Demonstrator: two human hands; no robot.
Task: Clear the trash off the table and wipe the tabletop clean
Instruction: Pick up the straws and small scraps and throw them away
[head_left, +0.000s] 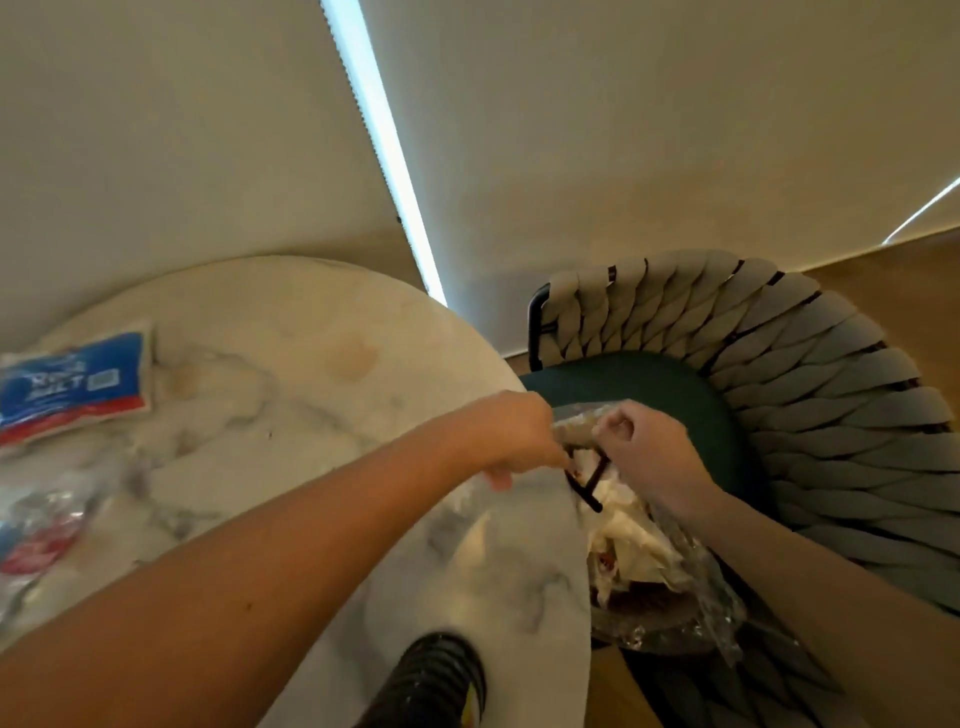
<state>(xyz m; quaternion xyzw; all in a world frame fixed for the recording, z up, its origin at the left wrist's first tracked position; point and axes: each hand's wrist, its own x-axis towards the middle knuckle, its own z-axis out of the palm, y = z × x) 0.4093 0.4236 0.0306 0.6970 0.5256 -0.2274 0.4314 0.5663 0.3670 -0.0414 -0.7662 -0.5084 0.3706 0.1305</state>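
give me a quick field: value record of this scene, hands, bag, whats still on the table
left hand: grip on the rim of the clear plastic bag, at the table's right edge
right hand: grip on the same rim, opposite side
bag contents: white crumpled paper, dark stick-like pieces at the mouth
bag position: hanging off the marble table, in front of the woven chair
still on table: blue packet far left, crumpled wrappers below it
tabletop: brownish stain
wiping cloth: none visible

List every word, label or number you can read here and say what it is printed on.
Blue, white and red packet at the table's far left: large white lettering, too blurred to read with certainty; the last letters look like "LT".
Crumpled wrappers at the left edge: print too blurred to read.
Nothing else carries text.
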